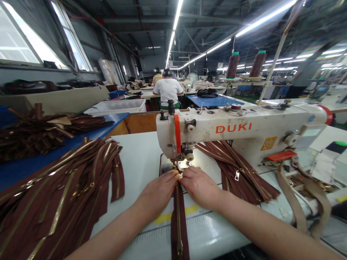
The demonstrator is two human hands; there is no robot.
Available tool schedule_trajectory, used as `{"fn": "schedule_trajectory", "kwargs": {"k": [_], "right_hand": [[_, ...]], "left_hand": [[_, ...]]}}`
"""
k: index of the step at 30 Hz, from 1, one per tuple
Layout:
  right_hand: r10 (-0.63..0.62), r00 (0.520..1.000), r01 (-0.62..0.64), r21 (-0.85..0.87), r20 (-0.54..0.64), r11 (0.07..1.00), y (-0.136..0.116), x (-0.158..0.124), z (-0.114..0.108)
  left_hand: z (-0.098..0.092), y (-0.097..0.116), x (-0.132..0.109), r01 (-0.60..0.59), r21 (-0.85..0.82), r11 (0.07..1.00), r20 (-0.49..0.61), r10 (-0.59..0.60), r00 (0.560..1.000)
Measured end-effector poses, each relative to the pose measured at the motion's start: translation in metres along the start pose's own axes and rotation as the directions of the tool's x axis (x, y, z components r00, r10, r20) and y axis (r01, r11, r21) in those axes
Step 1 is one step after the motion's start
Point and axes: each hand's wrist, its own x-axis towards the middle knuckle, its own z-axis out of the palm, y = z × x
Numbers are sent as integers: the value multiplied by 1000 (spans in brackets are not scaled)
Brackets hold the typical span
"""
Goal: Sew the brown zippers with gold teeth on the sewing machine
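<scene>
Both my left hand (159, 189) and my right hand (202, 187) are nearly fingertip to fingertip right at the needle of the DUKI sewing machine (206, 126); fingers bunched together, not spread, pinching a brown zipper (178, 216) from either side, though my right thumb is mostly tucked out of sight; the zipper runs from under my fingertips straight back toward me, gold teeth down the middle and a metal slider near the bottom; it's lying on the pale desk (132, 159), crossing some yellow tape (162, 218) and ruler marks; big heap of zippers (67, 195) off to my left, smaller bunch of zippers (241, 173) under the machine arm to my right; two brown thread cones (233, 66) stand up behind the machine, fwiw.
</scene>
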Motion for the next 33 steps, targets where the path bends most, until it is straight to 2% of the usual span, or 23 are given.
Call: {"fn": "schedule_trajectory", "kwargs": {"k": [15, 27, 30, 33], "right_hand": [[15, 1000, -15, 20, 1, 1000, -3, 1, -4], [65, 998, -66, 28, 19, 997, -2, 0, -4], [69, 997, -69, 21, 18, 997, -1, 2, -5], [88, 996, -88, 13, 17, 996, -4, -3, -8]], "left_hand": [[3, -1, -4, -9, -7, 1000, -26, 9, 1000], [5, 0, -6, 51, -71, 996, -27, -53, 998], [3, -1, -4, 33, -56, 998, -46, -36, 998], [-5, 8, -8, -1, -18, 1000, -76, 0, 997]]}}
